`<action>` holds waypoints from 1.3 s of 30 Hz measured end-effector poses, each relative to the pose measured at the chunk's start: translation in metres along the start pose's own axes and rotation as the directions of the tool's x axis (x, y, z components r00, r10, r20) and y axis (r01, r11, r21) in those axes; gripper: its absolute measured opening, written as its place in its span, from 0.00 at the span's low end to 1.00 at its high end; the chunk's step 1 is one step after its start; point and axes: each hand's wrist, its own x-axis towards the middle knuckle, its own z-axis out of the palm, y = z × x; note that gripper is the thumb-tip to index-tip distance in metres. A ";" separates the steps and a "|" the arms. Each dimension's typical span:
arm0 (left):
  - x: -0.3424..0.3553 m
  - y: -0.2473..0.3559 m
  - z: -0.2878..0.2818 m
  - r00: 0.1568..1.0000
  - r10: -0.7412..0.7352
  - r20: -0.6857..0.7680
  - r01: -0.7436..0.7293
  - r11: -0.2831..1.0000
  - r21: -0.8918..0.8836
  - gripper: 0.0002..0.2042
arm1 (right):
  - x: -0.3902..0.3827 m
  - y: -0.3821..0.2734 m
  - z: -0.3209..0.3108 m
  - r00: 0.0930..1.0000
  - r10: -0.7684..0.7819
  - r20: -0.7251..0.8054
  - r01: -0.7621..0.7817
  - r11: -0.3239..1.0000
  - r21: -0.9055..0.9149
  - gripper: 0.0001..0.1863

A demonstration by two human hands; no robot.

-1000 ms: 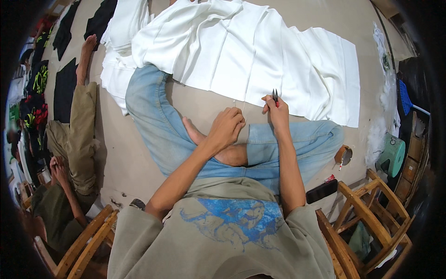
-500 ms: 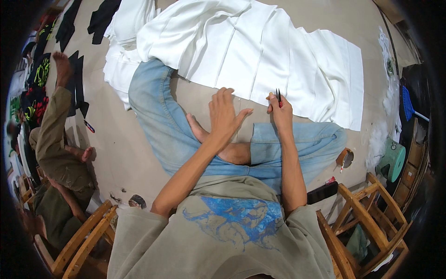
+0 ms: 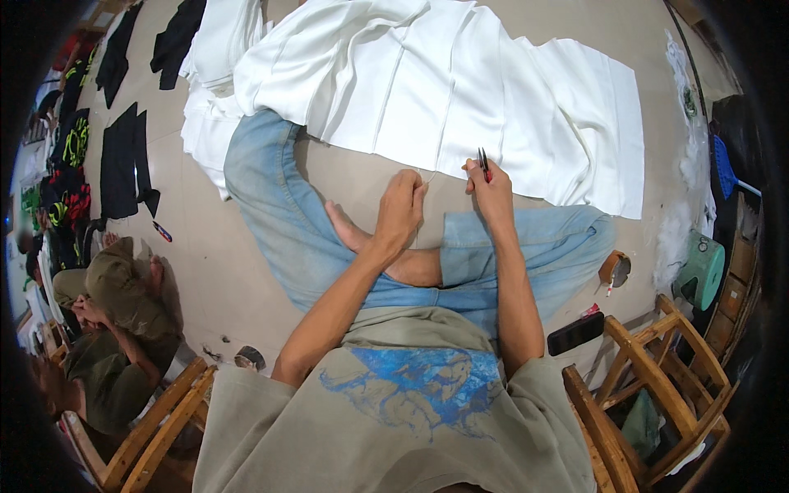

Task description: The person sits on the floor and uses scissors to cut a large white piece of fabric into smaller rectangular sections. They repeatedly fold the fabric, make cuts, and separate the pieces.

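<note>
A long sheet of white fabric (image 3: 493, 99) with several seam lines lies across the floor in front of my folded legs. My left hand (image 3: 400, 207) is closed in a pinch just short of its near edge. A thin pale thread (image 3: 431, 176) runs between those fingertips and the fabric edge. My right hand (image 3: 493, 194) grips small thread snips (image 3: 483, 161) with dark blades and a bit of red, points toward the fabric. The blades sit over the fabric's near edge; whether they touch it I cannot tell.
Folded white fabric (image 3: 215, 53) is stacked at the far left. Black cloth pieces (image 3: 121, 164) and another pair of snips (image 3: 163, 232) lie left, near a seated co-worker (image 3: 115, 329). Wooden stools (image 3: 657, 370) flank me; a phone (image 3: 575, 334) and a round container (image 3: 615, 268) are at right.
My left hand has gone from spread fingers to a pinch. The white fabric has shifted slightly left. My right hand stays closed on the snips. The co-worker has drawn in an outstretched leg.
</note>
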 end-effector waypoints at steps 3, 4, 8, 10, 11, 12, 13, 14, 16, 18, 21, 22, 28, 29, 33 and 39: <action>0.004 0.006 0.005 0.980 -0.175 0.089 0.184 0.978 -0.095 0.08 | -0.003 -0.008 0.000 0.999 0.009 0.039 -0.008 1.000 -0.005 0.22; 0.005 0.012 0.006 0.979 -0.191 0.067 0.196 0.977 -0.087 0.09 | -0.006 -0.014 0.000 0.998 0.028 0.061 -0.027 0.999 -0.020 0.23; 0.007 0.021 0.014 0.984 -0.178 0.015 0.177 0.983 0.055 0.13 | -0.012 -0.013 -0.002 0.975 0.149 0.166 -0.167 0.981 0.103 0.26; 0.009 0.020 0.017 0.983 -0.181 0.009 0.179 0.977 0.119 0.13 | -0.012 -0.010 -0.002 0.970 0.136 0.200 -0.149 0.988 0.050 0.28; 0.011 0.018 0.018 0.979 -0.205 0.005 0.203 0.972 0.120 0.12 | -0.012 -0.008 -0.002 0.967 0.131 0.218 -0.139 0.990 0.024 0.30; 0.012 0.018 0.019 0.974 -0.226 0.002 0.224 0.967 0.122 0.12 | -0.011 -0.008 -0.003 0.967 0.128 0.221 -0.132 0.991 0.001 0.30; 0.011 0.017 0.018 0.974 -0.227 0.026 0.223 0.969 0.106 0.11 | -0.010 -0.008 -0.003 0.966 0.126 0.225 -0.124 0.992 -0.022 0.31; 0.010 0.016 0.017 0.972 -0.227 0.051 0.222 0.971 0.091 0.10 | -0.009 -0.008 -0.004 0.966 0.124 0.229 -0.117 0.992 -0.045 0.32; 0.007 0.013 0.018 0.980 -0.196 0.037 0.192 0.978 0.079 0.10 | -0.007 -0.023 -0.009 0.946 0.191 0.262 -0.180 0.981 -0.067 0.32; 0.006 0.012 0.020 0.991 -0.128 -0.035 0.131 0.987 0.090 0.11 | -0.003 -0.026 -0.012 0.930 0.230 0.287 -0.212 0.973 -0.093 0.31; 0.005 0.011 0.019 0.992 -0.125 -0.002 0.124 0.985 0.120 0.10 | 0.004 -0.022 -0.014 0.913 0.250 0.321 -0.206 0.965 -0.164 0.29; 0.005 0.011 0.018 0.990 -0.140 0.014 0.138 0.984 0.113 0.10 | 0.005 -0.021 -0.014 0.905 0.260 0.337 -0.198 0.958 -0.208 0.28; 0.010 0.015 0.009 0.959 -0.260 0.111 0.255 0.965 0.061 0.09 | 0.009 -0.028 -0.006 0.859 0.333 0.389 -0.224 0.927 -0.300 0.26; 0.010 0.015 0.008 0.958 -0.264 0.113 0.259 0.964 0.061 0.09 | 0.009 -0.032 -0.005 0.847 0.360 0.392 -0.247 0.918 -0.309 0.25; 0.009 0.015 0.008 0.957 -0.266 0.114 0.262 0.964 0.050 0.08 | 0.014 -0.028 -0.002 0.849 0.349 0.397 -0.257 0.929 -0.267 0.24; 0.009 0.011 0.010 0.968 -0.230 0.098 0.225 0.972 0.060 0.07 | 0.015 -0.026 0.000 0.856 0.331 0.398 -0.253 0.938 -0.235 0.24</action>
